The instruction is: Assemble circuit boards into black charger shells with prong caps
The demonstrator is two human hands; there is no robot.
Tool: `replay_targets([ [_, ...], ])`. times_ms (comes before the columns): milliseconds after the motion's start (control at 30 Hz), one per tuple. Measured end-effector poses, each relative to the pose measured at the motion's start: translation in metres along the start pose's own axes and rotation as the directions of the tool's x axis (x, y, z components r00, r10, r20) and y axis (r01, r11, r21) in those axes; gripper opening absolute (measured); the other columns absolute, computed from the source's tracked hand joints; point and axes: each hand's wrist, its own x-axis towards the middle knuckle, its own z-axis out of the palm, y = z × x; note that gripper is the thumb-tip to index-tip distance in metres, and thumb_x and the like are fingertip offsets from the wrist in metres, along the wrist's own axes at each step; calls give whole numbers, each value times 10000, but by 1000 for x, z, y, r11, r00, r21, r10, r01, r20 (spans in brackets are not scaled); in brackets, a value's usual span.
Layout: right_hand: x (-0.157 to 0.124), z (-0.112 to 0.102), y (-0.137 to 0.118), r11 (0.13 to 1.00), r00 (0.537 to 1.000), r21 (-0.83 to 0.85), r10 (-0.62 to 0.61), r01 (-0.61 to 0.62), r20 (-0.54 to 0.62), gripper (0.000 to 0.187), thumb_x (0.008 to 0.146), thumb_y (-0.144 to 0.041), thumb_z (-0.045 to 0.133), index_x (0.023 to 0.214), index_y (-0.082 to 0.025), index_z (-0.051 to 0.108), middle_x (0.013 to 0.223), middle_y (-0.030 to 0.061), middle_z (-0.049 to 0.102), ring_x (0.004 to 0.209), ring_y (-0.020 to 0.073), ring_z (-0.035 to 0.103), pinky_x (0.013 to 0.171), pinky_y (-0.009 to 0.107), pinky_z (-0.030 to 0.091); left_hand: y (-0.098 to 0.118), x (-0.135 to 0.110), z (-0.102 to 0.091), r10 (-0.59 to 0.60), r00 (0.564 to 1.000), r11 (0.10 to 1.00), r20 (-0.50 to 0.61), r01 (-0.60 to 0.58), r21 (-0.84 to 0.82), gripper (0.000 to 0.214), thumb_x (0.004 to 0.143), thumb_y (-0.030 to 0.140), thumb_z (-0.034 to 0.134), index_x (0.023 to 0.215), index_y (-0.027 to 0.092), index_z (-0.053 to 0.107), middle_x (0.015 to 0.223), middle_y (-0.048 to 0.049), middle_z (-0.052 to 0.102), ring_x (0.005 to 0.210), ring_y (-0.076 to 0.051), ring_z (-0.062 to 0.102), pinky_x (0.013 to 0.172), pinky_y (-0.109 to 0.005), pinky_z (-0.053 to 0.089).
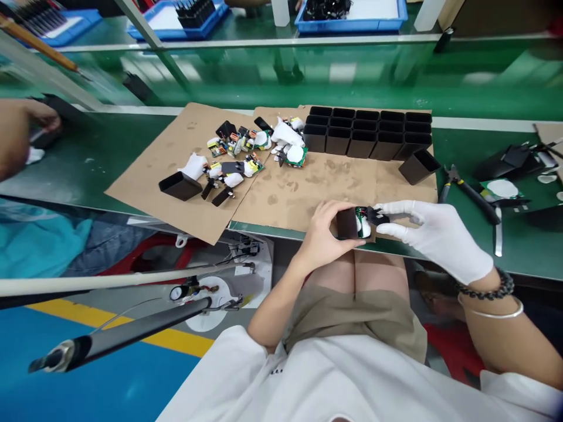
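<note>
My bare left hand (325,237) grips a black plastic housing (346,223) near the bench's front edge. A green circuit board (361,218) with white padding sticks out of the housing's right end. At that end, the gloved fingers of my right hand (433,234) pinch a black end piece (378,216) next to the board. Whether the end piece is fixed to the board I cannot tell. Behind my hands, rows of black housings (364,140) stand with open tops up, and one tilted housing (419,166) sits at their right.
Loose circuit assemblies (237,167) and another housing (179,185) lie on the cardboard (162,155) to the left. Pliers (472,190) rest at the right. Blue trays (352,24) stand beyond the green conveyor (246,73). A co-worker's arm (17,132) is at far left.
</note>
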Motion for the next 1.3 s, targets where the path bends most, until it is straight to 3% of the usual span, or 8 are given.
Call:
replay_targets([
  [200, -4, 29, -20, 936, 925, -316, 27, -157, -380, 253, 873, -374, 721, 1046, -194, 761, 1009, 86, 802, 888, 305, 781, 803, 430, 646, 0, 0, 53, 26, 944, 981, -330, 39, 190, 517, 698, 175, 778, 1167, 234, 568, 1143, -82, 712, 1110, -283, 662, 1165, -538, 369],
  [367, -6, 56, -16, 938, 867, -340, -113, -68, -486, 148, 901, -267, 684, 1015, -215, 764, 1043, 81, 797, 962, 287, 775, 855, 401, 650, -5, -2, 66, 54, 940, 977, -337, 20, 212, 492, 778, 227, 741, 1219, 231, 524, 1188, -103, 701, 1157, -288, 652, 1237, -592, 244],
  [533, -16, 76, -3, 963, 906, -271, -113, -2, -407, 357, 897, -270, 707, 1254, -262, 698, 1242, 60, 738, 1094, 270, 738, 944, 386, 637, -9, -6, 50, -19, 970, 974, -240, 73, 215, 487, 813, 193, 668, 1259, 228, 478, 1250, -125, 680, 1225, -296, 635, 1247, -616, 231],
  [700, -13, 72, -4, 950, 927, -310, -150, 38, -344, 307, 907, -279, 672, 1211, -275, 720, 1196, 43, 758, 1019, 253, 763, 894, 370, 653, -9, -11, 4, -51, 998, 961, 35, 39, 275, 471, 841, 224, 687, 1278, 224, 513, 1316, -119, 656, 1313, -284, 586, 1263, -575, 260],
  [867, -13, 60, -11, 936, 927, -351, -132, 0, -352, 281, 876, -258, 705, 1153, -274, 744, 1213, 66, 751, 1005, 271, 765, 890, 360, 641, -19, -20, -31, -28, 995, 939, -94, 59, 340, 334, 896, 281, 667, 1215, 224, 587, 1270, -106, 678, 1279, -259, 613, 1233, -509, 345],
  [1000, -18, 60, -5, 958, 929, -257, -208, 130, -306, 279, 889, -227, 690, 1164, -258, 721, 1149, 50, 776, 974, 249, 772, 851, 358, 654, -24, -21, -31, -32, 987, 931, -159, 87, 355, 254, 906, 272, 649, 1153, 215, 629, 1218, -100, 708, 1246, -256, 636, 1192, -488, 397],
  [1133, -21, 61, -2, 963, 909, -267, -150, 44, -390, 316, 853, -228, 739, 1164, -277, 721, 1192, 61, 760, 1041, 265, 754, 904, 381, 636, -19, -17, -28, -56, 990, 936, -131, 98, 338, 215, 900, 267, 656, 1111, 229, 654, 1190, -70, 732, 1231, -254, 646, 1239, -528, 303],
  [1300, -18, 71, 8, 995, 953, -70, -92, 75, -289, 276, 885, -227, 709, 1160, -217, 715, 1226, 86, 747, 1115, 241, 729, 970, 373, 614, -12, -8, -21, -98, 994, 992, 45, 101, -72, 440, 928, 352, 655, 1345, 236, 576, 1391, -103, 644, 1319, -240, 593, 1208, -450, 390],
])
